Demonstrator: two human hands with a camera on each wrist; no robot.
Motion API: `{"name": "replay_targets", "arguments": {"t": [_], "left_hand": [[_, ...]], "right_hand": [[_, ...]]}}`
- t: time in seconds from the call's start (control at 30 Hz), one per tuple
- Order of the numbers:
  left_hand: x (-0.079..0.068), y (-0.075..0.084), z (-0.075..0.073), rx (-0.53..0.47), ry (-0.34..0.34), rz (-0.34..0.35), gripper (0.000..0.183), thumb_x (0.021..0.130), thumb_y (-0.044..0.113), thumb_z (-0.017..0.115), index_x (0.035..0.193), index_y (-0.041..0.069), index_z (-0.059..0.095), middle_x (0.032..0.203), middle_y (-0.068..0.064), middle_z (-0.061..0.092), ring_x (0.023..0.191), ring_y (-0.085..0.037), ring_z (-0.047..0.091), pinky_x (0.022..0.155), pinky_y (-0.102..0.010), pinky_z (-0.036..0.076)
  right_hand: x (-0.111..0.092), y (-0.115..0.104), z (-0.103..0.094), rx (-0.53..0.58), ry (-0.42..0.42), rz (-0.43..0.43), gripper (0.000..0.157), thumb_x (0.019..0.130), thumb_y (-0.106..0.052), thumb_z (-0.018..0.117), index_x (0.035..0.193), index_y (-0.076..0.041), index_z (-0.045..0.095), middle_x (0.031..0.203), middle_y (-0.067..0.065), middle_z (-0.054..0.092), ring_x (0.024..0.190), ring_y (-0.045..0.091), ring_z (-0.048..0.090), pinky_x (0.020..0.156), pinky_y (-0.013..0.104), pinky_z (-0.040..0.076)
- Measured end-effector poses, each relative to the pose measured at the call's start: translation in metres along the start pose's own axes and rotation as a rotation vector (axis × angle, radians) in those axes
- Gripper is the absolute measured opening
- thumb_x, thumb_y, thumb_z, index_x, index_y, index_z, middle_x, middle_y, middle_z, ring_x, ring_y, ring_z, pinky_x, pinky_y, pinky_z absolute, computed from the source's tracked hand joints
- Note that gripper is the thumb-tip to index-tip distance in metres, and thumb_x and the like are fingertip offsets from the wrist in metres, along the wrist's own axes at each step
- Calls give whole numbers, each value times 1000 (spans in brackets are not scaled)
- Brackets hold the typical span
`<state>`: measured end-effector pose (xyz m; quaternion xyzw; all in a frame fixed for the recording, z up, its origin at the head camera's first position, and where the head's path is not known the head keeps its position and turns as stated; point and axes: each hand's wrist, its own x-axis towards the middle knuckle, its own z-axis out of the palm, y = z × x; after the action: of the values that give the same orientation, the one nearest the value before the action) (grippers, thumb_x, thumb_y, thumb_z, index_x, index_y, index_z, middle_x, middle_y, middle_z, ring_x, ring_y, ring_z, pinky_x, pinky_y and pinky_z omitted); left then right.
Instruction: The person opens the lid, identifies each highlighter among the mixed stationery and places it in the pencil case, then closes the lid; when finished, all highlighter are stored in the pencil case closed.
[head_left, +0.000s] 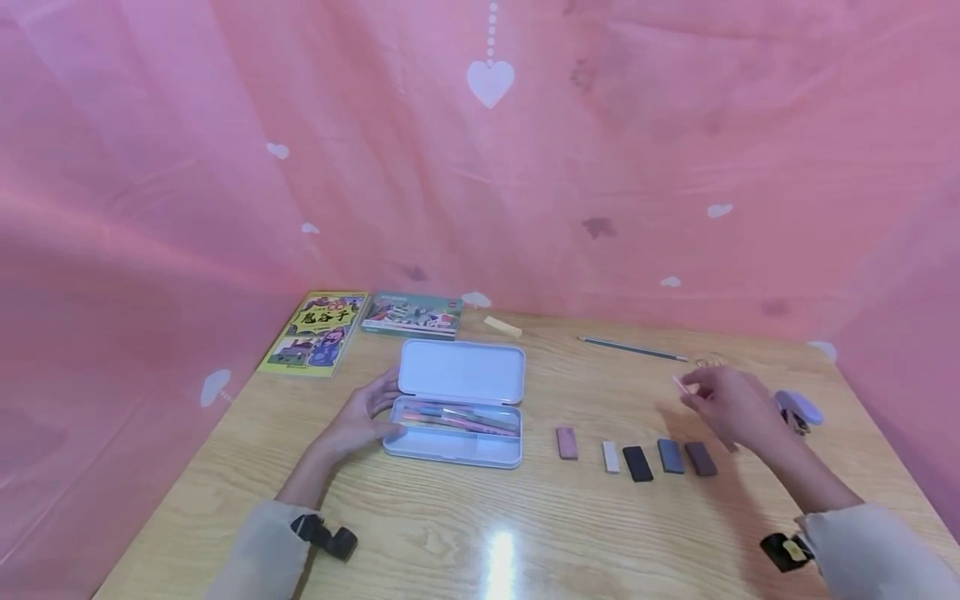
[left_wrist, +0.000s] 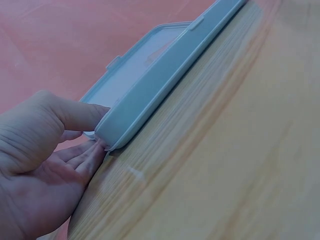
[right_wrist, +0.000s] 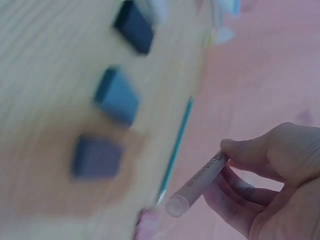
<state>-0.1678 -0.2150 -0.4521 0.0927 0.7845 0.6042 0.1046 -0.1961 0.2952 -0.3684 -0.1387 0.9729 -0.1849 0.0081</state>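
My left hand (head_left: 369, 414) grips the left end of a pale blue pencil case (head_left: 453, 450), thumb over the near rim and fingers at its side. The case's lid (head_left: 461, 371) stands raised at the back, and several pens (head_left: 468, 419) lie in the long compartment. In the left wrist view the thumb (left_wrist: 82, 115) bends over the case's corner. Over the table's right side, my right hand (head_left: 731, 404) pinches a pale pink printed tube (right_wrist: 197, 185), shaped like a thick pen with a translucent end, between thumb and fingers. The tube tilts above the tabletop.
Between the hands lie small blocks: pink (head_left: 567, 443), white (head_left: 611, 457), black (head_left: 637, 463), blue (head_left: 671, 456) and dark purple (head_left: 701, 458). A pencil (head_left: 633, 348) and a yellow stick (head_left: 502, 327) lie farther back. Books (head_left: 414, 315) stand back left; a lilac object (head_left: 801, 407) is right.
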Motion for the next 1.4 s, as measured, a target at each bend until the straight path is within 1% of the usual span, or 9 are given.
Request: {"name": "replay_targets", "arguments": {"t": [0.13,0.23,0.43,0.53,0.67,0.87,1.0,1.2,1.4], "left_hand": [[-1,2,0,0,3,-14,95,73,-5,73,150,9,20,138,-18,45,130,-32,42,113,-40,32],[-2,3,0,2,5,-9,95,72,-6,73,150,8,19,139,-19,45,130,-33,42,113,-41,32],[-1,2,-1,3,0,-9,96,73,-4,73,151,11,19,140,-17,44,131,-31,41,113,-40,32],[-1,2,-2,5,5,-13,96,73,-3,74,151,12,19,140,-17,44,131,-31,41,113,-40,31],[0,3,-3,4,8,0,96,73,-3,74,151,10,19,141,-18,43,131,-33,40,114,-42,30],[5,-7,-5,5,-5,15,98,72,-4,74,151,9,18,140,-18,44,131,-31,41,114,-40,31],[10,-20,-6,5,2,16,100,72,-3,75,151,13,17,141,-16,44,131,-30,41,114,-40,30],[12,-27,-7,11,25,37,99,72,-3,75,151,19,20,139,-12,46,129,-28,44,113,-40,32],[11,-26,-4,8,25,37,97,71,-3,75,150,18,22,137,-10,48,128,-25,46,112,-36,34]], "right_hand": [[18,-39,2,41,15,-68,28,90,-15,62,111,2,67,78,10,70,44,10,51,40,27,41],[34,-71,11,69,24,-147,23,88,-13,63,106,1,69,79,9,71,49,9,54,41,26,43],[63,-133,42,102,40,-312,12,84,-13,69,90,-4,74,75,2,70,64,9,61,57,28,52],[74,-160,56,127,7,-336,10,83,-12,70,89,-5,74,77,2,70,68,11,62,60,27,53],[85,-186,77,193,-45,-341,11,83,-11,70,93,-7,74,79,0,69,69,10,61,59,22,52],[93,-201,104,295,-71,-414,14,84,-9,69,96,-6,74,81,1,69,68,8,60,60,19,52],[92,-201,116,296,-91,-410,13,84,-8,68,96,-7,74,83,1,69,70,8,59,63,20,52],[87,-202,130,201,-114,-352,9,86,-15,68,91,-11,75,82,-3,69,71,7,57,67,24,53],[83,-205,139,81,-142,-344,11,83,-7,69,91,-10,76,83,-1,70,75,9,59,74,28,55]]}}
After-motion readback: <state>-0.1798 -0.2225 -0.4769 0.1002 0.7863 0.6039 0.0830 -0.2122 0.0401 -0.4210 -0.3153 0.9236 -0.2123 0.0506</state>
